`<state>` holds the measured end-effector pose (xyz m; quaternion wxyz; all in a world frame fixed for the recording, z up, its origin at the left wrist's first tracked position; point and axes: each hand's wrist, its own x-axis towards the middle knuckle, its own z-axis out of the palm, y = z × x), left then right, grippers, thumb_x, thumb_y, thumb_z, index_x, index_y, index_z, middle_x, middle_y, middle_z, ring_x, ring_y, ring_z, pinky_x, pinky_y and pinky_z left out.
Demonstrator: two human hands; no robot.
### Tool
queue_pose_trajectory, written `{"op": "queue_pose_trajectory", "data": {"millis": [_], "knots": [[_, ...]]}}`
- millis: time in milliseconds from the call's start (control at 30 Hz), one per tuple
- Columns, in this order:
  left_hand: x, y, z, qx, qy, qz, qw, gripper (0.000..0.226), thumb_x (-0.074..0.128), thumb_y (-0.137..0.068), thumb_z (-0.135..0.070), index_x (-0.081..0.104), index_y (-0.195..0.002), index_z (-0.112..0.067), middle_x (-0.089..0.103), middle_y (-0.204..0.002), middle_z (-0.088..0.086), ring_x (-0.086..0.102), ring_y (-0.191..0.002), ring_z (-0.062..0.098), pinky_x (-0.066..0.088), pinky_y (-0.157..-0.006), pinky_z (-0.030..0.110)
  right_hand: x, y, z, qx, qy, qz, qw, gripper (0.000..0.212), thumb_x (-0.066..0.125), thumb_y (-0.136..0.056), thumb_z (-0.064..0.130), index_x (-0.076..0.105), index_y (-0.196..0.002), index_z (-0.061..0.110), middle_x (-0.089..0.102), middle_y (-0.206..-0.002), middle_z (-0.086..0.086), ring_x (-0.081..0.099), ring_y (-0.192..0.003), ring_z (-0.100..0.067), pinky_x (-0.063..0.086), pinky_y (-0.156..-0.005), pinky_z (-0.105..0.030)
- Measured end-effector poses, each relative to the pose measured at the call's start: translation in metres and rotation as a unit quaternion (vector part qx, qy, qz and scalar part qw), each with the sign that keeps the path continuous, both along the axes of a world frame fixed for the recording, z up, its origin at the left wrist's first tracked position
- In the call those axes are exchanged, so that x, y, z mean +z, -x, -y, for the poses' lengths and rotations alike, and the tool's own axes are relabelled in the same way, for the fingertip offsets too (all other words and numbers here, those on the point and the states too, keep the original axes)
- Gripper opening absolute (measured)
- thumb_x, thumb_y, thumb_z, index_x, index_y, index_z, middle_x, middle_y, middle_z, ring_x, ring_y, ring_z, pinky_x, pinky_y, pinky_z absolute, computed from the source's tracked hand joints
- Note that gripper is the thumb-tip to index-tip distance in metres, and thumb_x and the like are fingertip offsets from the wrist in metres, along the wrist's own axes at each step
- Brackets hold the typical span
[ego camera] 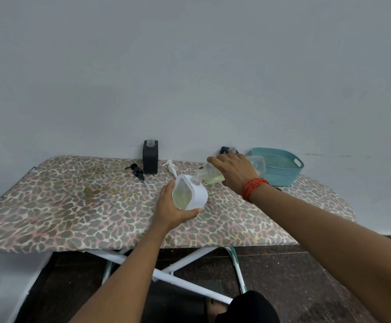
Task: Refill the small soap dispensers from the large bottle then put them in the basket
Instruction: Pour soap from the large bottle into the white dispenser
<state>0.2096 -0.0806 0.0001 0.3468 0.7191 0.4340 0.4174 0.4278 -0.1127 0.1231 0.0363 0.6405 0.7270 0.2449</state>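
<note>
My left hand (171, 207) grips a white soap dispenser (191, 191) with a clear window showing pale green liquid; it is tilted and its pump is off. My right hand (233, 172) holds the large clear bottle (213, 176) tipped on its side, its neck resting at the dispenser's opening. A black dispenser (150, 157) stands open-topped by the wall. A second black dispenser (229, 150) shows partly behind my right hand. The teal basket (280, 166) sits at the far right of the board.
A black pump (137, 171) and a white pump (171, 167) lie loose on the leopard-print ironing board (73, 206). The wall runs directly behind the board. White crossed legs and dark floor lie below the near edge.
</note>
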Motion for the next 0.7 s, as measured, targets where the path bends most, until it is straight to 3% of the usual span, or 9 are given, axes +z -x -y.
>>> {"op": "queue_pose_trajectory", "data": {"millis": [533, 700], "knots": [[0.0006, -0.0002, 0.0009, 0.002, 0.002, -0.001, 1.0, 0.112, 0.083, -0.045, -0.068, 0.047, -0.14, -0.021, 0.049, -0.124, -0.008, 0.046, -0.115, 0.012, 0.04, -0.09, 0.03, -0.0006, -0.0007, -0.0006, 0.004, -0.004, 0.003, 1.0, 0.077, 0.084, -0.071, 0.02, 0.044, -0.137, 0.025, 0.063, -0.121, -0.003, 0.06, -0.101, -0.029, 0.049, -0.087, -0.043], [-0.0006, -0.0001, 0.0003, 0.006, 0.008, -0.01, 1.0, 0.115, 0.083, -0.045, -0.071, 0.046, -0.142, -0.02, 0.051, -0.129, -0.005, 0.048, -0.117, 0.015, 0.045, -0.094, 0.036, -0.0008, -0.0004, -0.0011, 0.004, -0.005, 0.004, 1.0, 0.077, 0.083, -0.072, 0.021, 0.043, -0.137, 0.025, 0.063, -0.121, -0.003, 0.06, -0.102, -0.029, 0.049, -0.088, -0.043]]}}
